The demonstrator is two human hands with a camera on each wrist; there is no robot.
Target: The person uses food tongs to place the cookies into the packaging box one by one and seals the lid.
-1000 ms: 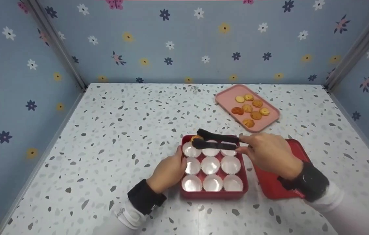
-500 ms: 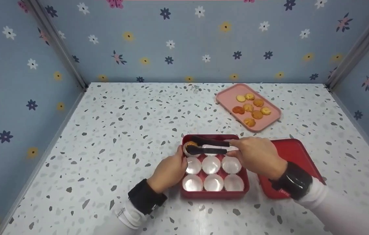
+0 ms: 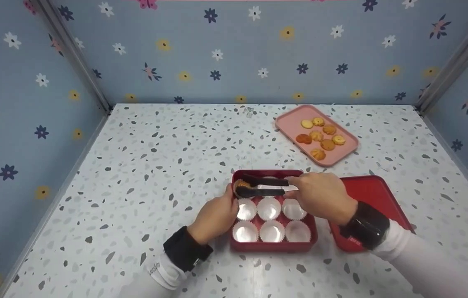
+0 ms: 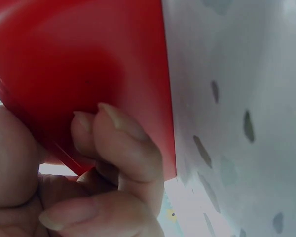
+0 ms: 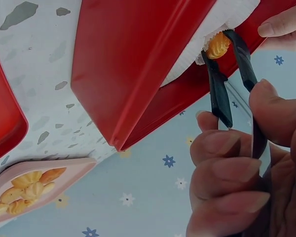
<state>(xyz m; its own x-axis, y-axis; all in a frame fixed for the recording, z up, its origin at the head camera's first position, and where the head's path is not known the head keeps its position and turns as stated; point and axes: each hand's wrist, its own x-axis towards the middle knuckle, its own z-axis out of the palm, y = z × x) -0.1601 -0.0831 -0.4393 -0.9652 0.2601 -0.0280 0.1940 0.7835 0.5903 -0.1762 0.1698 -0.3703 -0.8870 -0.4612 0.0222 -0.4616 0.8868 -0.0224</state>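
Inside the red box left hand grips, one cup holds a cookie, right hand holding tongs.

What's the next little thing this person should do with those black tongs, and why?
Probably have the right hand ease the black tongs open: the cookie sits between their tips, inside the far-left corner of the red box, and the left hand holds the box's side.
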